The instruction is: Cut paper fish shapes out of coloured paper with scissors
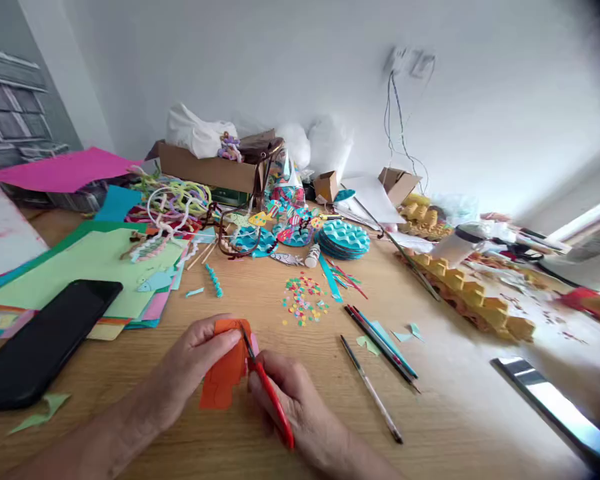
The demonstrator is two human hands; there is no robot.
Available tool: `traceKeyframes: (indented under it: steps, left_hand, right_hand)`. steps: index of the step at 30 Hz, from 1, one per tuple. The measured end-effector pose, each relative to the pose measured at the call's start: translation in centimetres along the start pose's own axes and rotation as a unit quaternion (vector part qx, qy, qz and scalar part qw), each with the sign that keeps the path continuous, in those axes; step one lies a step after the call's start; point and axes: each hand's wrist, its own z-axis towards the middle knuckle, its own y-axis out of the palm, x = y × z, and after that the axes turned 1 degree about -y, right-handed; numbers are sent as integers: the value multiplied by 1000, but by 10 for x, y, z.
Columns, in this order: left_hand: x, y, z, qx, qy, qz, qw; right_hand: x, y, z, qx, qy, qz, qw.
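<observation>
An orange piece of paper (223, 377) with faint drawn lines is held by my left hand (200, 357), its thumb on top near the paper's upper edge. Closed around the red handles of a pair of scissors (273, 400), my right hand (293, 393) is just right of the paper. The dark blades point up and left and meet the paper's upper right part. A bit of pink paper (255, 343) shows beside the blades. Some of the fingers under the paper are hidden.
A black phone (55, 333) and stacked coloured paper (80, 267) lie left. Confetti (304, 300) is ahead; a pen (370, 387) and pencils (383, 347) lie right. Farther back are blue wavy discs (344, 239), pipe cleaners (180, 200) and a cardboard box (205, 169). Yellow egg carton (465, 290) stands right.
</observation>
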Motion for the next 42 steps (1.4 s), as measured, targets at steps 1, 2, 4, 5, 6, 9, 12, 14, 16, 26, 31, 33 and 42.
traceKeyframes:
  steps: [1, 2, 4, 5, 6, 9, 12, 14, 16, 26, 31, 33, 42]
  left_hand:
    - [1, 0, 0, -2, -6, 0, 1000]
    - [2, 0, 0, -3, -10, -1, 1000]
    - [4, 0, 0, -4, -18, -8, 1000]
    - [4, 1, 0, -4, -21, -14, 1000]
    - [4, 1, 0, -3, -22, -22, 1000]
    - [3, 2, 0, 16, -26, -55, 998]
    - [2, 3, -1, 33, -31, -70, 996]
    - [2, 3, 0, 36, -38, -65, 997]
    - [2, 3, 0, 42, -45, -61, 996]
    - [-1, 0, -3, 40, -55, -55, 996]
    - [0, 1, -3, 33, -62, -38, 997]
    - [1, 2, -3, 34, -66, -33, 997]
    - [3, 3, -2, 48, -78, -26, 995]
  right_hand:
    - [0, -1, 0, 0, -2, -2, 1000]
    - [0, -2, 0, 0, -3, -3, 1000]
    - [0, -3, 0, 0, -3, -5, 1000]
    - [0, -3, 0, 1, -1, -6, 1000]
    - [0, -3, 0, 2, 2, -7, 1000]
    - [1, -2, 1, 5, 8, -1, 1000]
    - [2, -1, 1, 4, 7, 0, 1000]
    - [3, -1, 1, 3, 10, -3, 1000]
    - [4, -1, 1, 3, 18, -2, 1000]
    - [3, -1, 1, 2, 21, -2, 1000]
    - [2, -1, 1, 5, 12, -22, 1000]
    - [3, -1, 1, 4, 8, -29, 1000]
    - [13, 0, 3, 20, -17, -42, 999]
